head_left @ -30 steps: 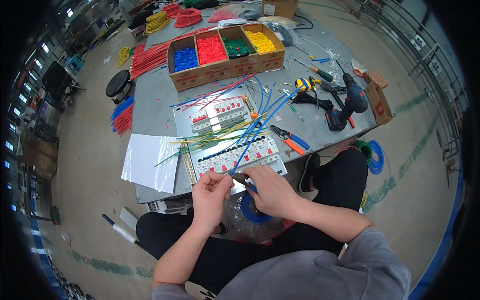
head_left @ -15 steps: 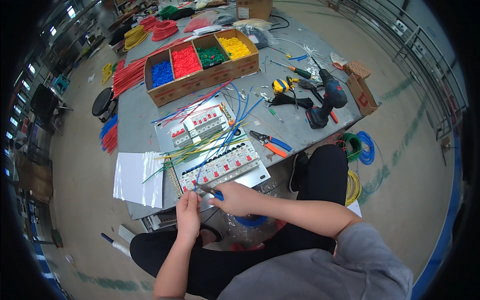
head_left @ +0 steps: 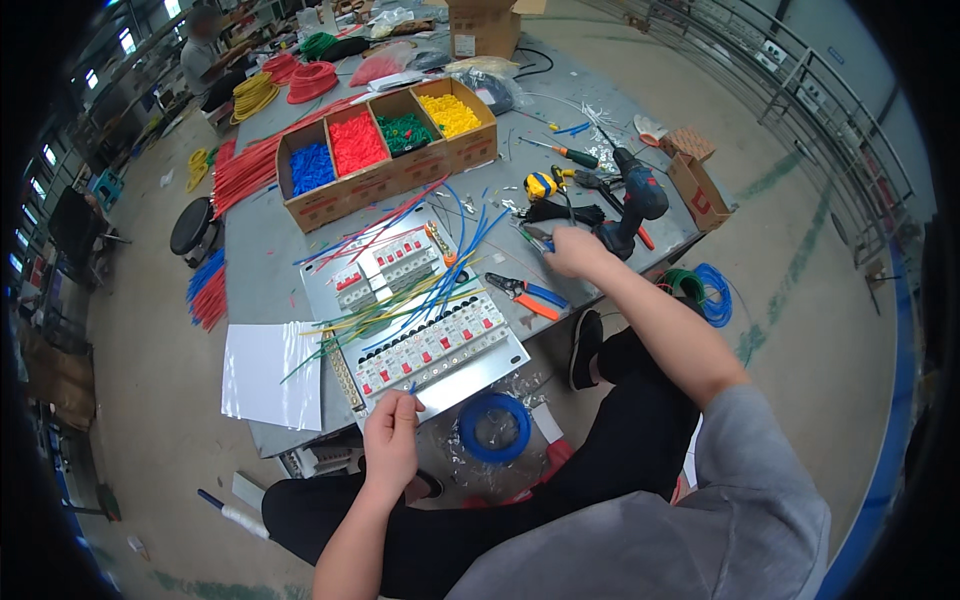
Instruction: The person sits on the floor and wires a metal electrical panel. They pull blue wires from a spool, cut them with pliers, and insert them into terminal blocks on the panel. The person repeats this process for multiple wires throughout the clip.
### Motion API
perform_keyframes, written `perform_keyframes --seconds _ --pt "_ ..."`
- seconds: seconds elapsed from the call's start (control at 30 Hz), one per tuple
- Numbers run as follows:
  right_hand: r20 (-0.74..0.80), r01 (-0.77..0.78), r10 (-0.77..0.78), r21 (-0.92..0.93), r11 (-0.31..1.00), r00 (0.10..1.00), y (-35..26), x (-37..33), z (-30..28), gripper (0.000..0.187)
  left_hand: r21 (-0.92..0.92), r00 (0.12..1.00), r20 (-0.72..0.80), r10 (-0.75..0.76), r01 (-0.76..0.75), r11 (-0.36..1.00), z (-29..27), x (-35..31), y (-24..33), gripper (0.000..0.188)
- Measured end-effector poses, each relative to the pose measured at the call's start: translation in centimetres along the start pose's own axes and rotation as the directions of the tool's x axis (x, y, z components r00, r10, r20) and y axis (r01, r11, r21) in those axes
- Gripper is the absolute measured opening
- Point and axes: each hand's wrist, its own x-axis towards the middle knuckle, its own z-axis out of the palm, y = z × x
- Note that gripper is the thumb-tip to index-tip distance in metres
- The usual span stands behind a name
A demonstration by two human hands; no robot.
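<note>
My left hand [head_left: 390, 435] is closed in a pinch at the near edge of the metal mounting plate [head_left: 470, 372]. A short end of blue wire [head_left: 413, 388] sticks up from its fingertips. Out to the right over the table, my right hand [head_left: 580, 252] is closed on small cutting pliers [head_left: 538, 236], whose jaws point left; its palm hides most of the handles. On the plate stand a row of circuit breakers [head_left: 430, 352] with red levers and a second breaker group [head_left: 405, 258]. Blue wires [head_left: 440, 290] and yellow-green wires [head_left: 385, 312] lie loose across them.
Wire strippers [head_left: 527, 295] lie near the right hand, with a cordless drill [head_left: 635, 205] and a tape measure [head_left: 542, 185] beyond. A divided cardboard box [head_left: 390, 165] holds coloured caps. White sheets [head_left: 270, 375] lie left; a blue coil [head_left: 494, 427] sits below the table edge.
My right hand has moved away from the left hand, out to the right and forward, carrying the pliers. The left hand stays pinched near the plate's edge. The view has shifted slightly.
</note>
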Motion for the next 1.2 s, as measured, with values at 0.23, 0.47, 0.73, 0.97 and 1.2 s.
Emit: perform_keyframes --seconds 0.23,0.47,0.73,0.97,1.2 --pt "-0.339 0.126 -0.195 -0.215 0.968 0.921 1.4 0.7 3.1 0.037 0.015 0.976 0.17 -0.134 0.133 0.991 2.0 0.3 0.0 0.031" --pt "-0.295 0.301 -0.339 -0.169 0.939 0.893 -0.1 1.2 7.0 0.015 0.027 0.956 0.259 -0.137 0.134 0.991 3.5 1.1 -0.3 0.03" --pt "-0.089 0.047 -0.051 -0.046 0.998 0.995 2.3 -3.3 5.4 0.02 0.078 0.947 0.243 -0.21 0.197 0.977 2.7 1.0 -0.2 0.03" --pt "-0.295 -0.04 0.11 0.232 0.972 0.949 4.0 -9.3 8.2 0.019 0.004 0.95 0.248 -0.189 0.195 0.981 2.2 0.5 -0.8 0.032" --pt "-0.272 0.014 0.079 0.326 0.945 0.959 5.4 -10.1 9.1 0.017 -0.024 0.96 0.219 -0.173 0.182 0.983 2.5 1.1 -1.4 0.034"
